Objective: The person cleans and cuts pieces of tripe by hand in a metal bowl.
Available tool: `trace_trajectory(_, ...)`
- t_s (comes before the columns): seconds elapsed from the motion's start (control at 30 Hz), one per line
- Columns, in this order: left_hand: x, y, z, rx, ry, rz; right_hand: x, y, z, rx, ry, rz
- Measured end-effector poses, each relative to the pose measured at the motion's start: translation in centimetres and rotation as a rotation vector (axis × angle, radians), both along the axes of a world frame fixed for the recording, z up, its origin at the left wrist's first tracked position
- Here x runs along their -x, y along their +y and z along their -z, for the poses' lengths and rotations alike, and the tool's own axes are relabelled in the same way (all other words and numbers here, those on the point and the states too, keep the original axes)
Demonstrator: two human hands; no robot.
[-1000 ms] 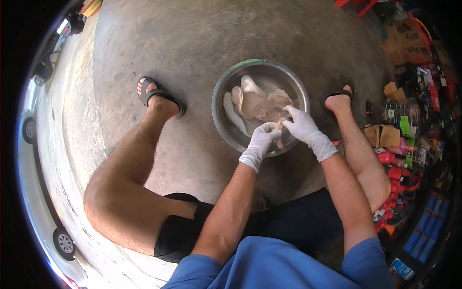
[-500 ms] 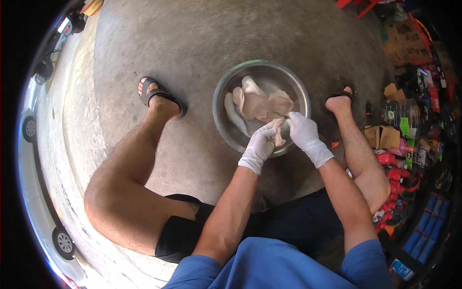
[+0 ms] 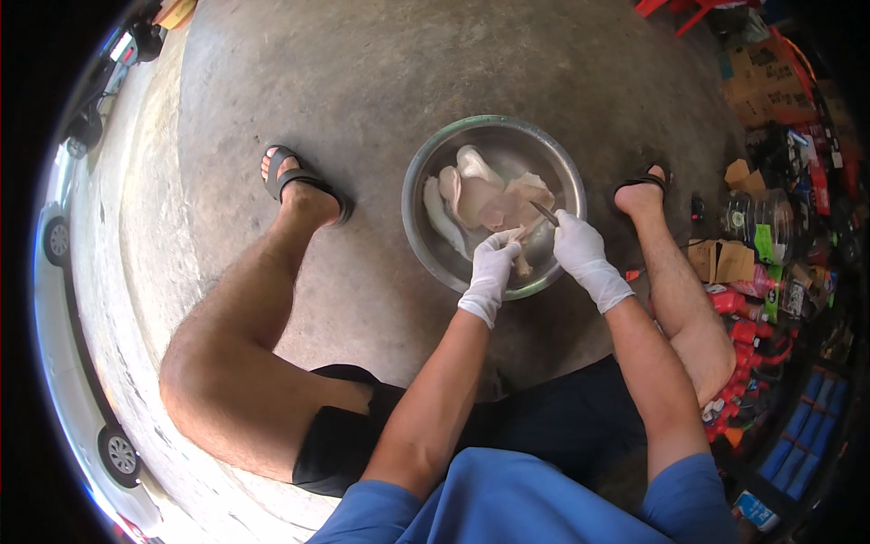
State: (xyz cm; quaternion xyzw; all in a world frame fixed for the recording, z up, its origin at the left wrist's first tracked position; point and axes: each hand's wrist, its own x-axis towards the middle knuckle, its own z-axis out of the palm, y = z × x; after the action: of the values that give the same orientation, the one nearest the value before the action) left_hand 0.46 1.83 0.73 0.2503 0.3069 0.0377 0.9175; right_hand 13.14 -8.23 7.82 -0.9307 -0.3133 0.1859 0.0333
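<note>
one knife [image 3: 544, 213] is gripped in r. hand [image 3: 581, 247], fingers curled, aimed approx. 10 o'clock; at its 7 o'clock, pale piece [image 3: 523, 267] is pinched by nearer l. hand [image 3: 493, 267].

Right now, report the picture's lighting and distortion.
Head view: the parked car curves along the black-edged left rim; head view: the pale ground at left is bright, nearly washed out, while the lower right looks dim; head view: soft shadow darkens the floor below the metal basin; head view: the left hand and right hand look fairly clear.
</note>
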Motion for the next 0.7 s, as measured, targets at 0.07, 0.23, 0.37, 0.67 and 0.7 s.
trace_trajectory(0.07, -0.6, 0.0, -0.4, -0.377, 0.285, 0.046, 0.4, 0.5, -0.6, 0.043, 0.042, -0.001)
trace_trajectory(0.23, -1.1, 0.6, 1.5, -0.447, 0.414, 0.004, 0.9, 1.9, 0.7, 0.051, 0.049, -0.013)
trace_trajectory(0.37, -1.6, 1.0, 2.3, -0.507, 0.453, 0.138, 0.4, 2.7, 3.4, 0.217, 0.054, 0.142)
trace_trajectory(0.67, -1.0, 1.0, 2.5, 0.148, 0.148, 0.119, -1.1, 1.4, 0.8, 0.072, 0.172, 0.104)
trace_trajectory(0.7, -1.3, 0.6, 1.5, 0.153, 0.144, 0.127, -1.4, 0.9, 0.2, 0.046, 0.194, 0.102)
